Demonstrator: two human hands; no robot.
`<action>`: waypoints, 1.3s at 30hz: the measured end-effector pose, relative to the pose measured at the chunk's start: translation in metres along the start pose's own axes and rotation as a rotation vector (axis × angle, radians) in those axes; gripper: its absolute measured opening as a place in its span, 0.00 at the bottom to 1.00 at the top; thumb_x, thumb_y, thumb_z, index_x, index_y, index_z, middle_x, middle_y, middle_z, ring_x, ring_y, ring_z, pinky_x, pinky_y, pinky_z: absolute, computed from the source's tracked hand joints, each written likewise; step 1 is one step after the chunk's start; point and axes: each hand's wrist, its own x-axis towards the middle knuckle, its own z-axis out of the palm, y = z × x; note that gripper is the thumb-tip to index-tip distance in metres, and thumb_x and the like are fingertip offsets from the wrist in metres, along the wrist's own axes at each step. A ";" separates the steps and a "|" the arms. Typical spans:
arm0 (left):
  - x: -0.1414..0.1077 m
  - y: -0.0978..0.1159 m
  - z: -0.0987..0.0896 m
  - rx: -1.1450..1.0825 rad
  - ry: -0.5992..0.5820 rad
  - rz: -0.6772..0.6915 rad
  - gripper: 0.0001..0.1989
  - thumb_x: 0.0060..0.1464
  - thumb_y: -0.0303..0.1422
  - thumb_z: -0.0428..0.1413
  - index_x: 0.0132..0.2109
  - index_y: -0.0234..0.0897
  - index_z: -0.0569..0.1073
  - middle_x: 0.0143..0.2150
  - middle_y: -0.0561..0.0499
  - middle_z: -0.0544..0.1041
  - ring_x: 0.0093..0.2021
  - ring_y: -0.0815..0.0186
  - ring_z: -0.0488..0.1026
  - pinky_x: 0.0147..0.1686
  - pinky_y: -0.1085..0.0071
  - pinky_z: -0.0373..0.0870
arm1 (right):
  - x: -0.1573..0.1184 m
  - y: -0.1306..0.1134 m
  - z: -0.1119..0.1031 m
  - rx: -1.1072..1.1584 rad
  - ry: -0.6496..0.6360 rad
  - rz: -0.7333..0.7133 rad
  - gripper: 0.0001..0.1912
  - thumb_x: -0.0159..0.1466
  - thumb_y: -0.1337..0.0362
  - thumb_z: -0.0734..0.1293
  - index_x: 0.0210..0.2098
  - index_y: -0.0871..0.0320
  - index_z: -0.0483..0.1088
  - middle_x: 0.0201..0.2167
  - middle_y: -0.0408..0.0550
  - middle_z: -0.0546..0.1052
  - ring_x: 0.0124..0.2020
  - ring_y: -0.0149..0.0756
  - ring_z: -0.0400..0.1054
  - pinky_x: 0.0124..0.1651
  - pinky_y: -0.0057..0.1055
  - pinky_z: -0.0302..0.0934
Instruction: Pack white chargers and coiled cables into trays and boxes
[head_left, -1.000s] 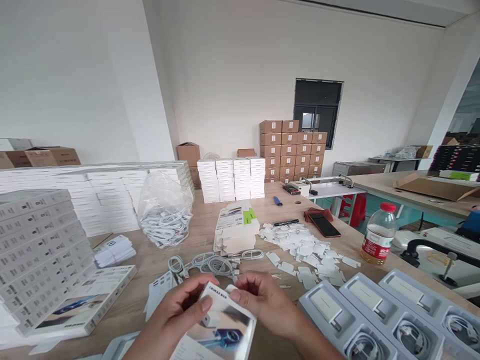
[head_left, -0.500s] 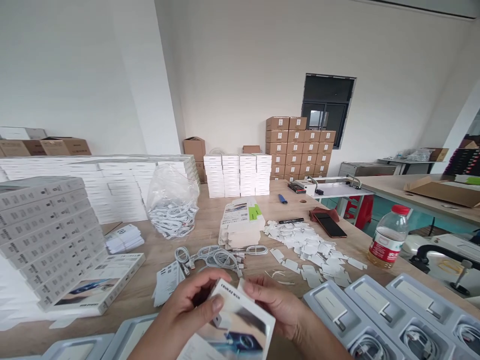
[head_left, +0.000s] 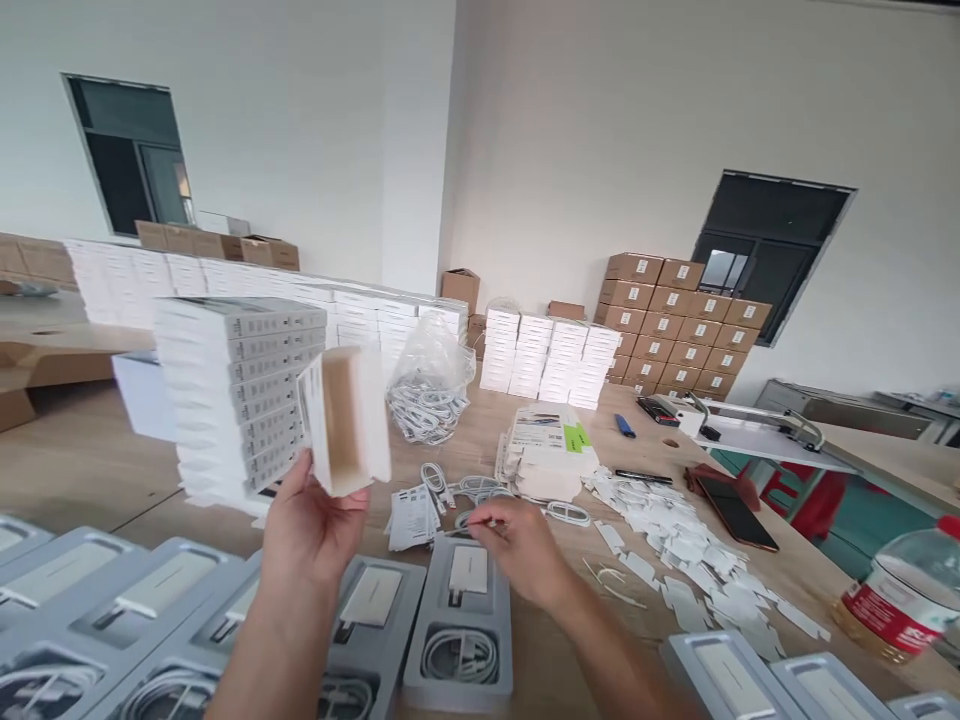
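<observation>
My left hand (head_left: 315, 520) holds up an open white box (head_left: 346, 420) at the left of centre, its hollow inside facing me. My right hand (head_left: 514, 545) is at the upper right edge of a grey tray (head_left: 420, 650), with thumb and fingertips pinched together; whether they grip the tray or something small is unclear. That tray carries a white charger (head_left: 469, 569) and a coiled white cable (head_left: 459, 656). Printed cards (head_left: 412, 518) and loose cables (head_left: 480, 488) lie just beyond.
More filled trays (head_left: 157, 590) line the near left, others (head_left: 724, 680) the near right. Box stacks (head_left: 277, 400), a bag of cables (head_left: 429, 400), flattened boxes (head_left: 546, 450), white paper pieces (head_left: 675, 530), a phone (head_left: 735, 510) and a bottle (head_left: 904, 590) surround the work area.
The view has swung left. My left hand has raised the box, now open towards me, away from my right hand. My right hand has moved to the tray at the centre.
</observation>
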 end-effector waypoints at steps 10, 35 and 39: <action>0.005 -0.008 -0.010 -0.043 0.115 -0.094 0.10 0.65 0.26 0.48 0.48 0.30 0.72 0.28 0.48 0.79 0.25 0.71 0.77 0.22 0.84 0.75 | 0.074 0.006 0.073 -0.441 -0.459 -0.146 0.14 0.49 0.67 0.77 0.36 0.53 0.78 0.39 0.45 0.81 0.40 0.42 0.74 0.44 0.35 0.62; 0.011 -0.041 -0.016 0.409 0.066 -0.190 0.04 0.55 0.21 0.58 0.37 0.33 0.75 0.35 0.45 0.82 0.27 0.66 0.79 0.24 0.75 0.79 | -0.020 0.054 -0.046 0.431 0.697 0.262 0.24 0.55 0.41 0.70 0.28 0.57 0.72 0.15 0.38 0.68 0.17 0.29 0.57 0.22 0.27 0.52; 0.004 -0.058 -0.014 0.621 -0.067 -0.362 0.08 0.53 0.22 0.60 0.41 0.34 0.77 0.43 0.40 0.82 0.34 0.61 0.81 0.29 0.70 0.81 | -0.028 0.056 -0.072 0.449 0.861 0.257 0.25 0.53 0.40 0.71 0.26 0.58 0.71 0.16 0.39 0.69 0.17 0.28 0.57 0.22 0.27 0.51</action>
